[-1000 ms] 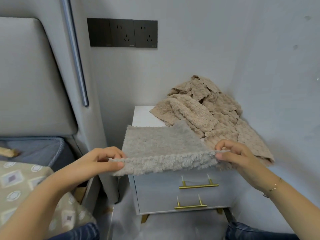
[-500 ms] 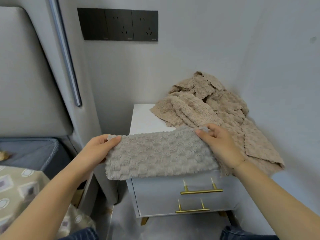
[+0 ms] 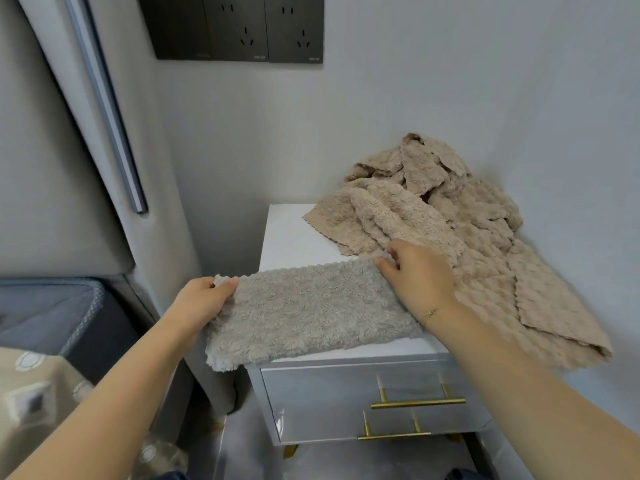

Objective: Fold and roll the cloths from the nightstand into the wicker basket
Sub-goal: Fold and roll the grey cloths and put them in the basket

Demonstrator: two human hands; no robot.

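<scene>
folded cloth (image 3: 304, 306), right hand (image 3: 419, 275) hiding its corner

No legible text anywhere.

Soft, even, cool light fills your view, bright enough to read every surface, with no hard glare. A faint sheen shows on the glossy drawer front (image 3: 363, 400) and its brass handles (image 3: 417, 403). A mild shadow lies beside the cloth pile (image 3: 450, 237) on the far right wall. Wide-angle bending bows the headboard trim (image 3: 104, 105) at left. Your forearms blur slightly near the frame's bottom edge.
</scene>
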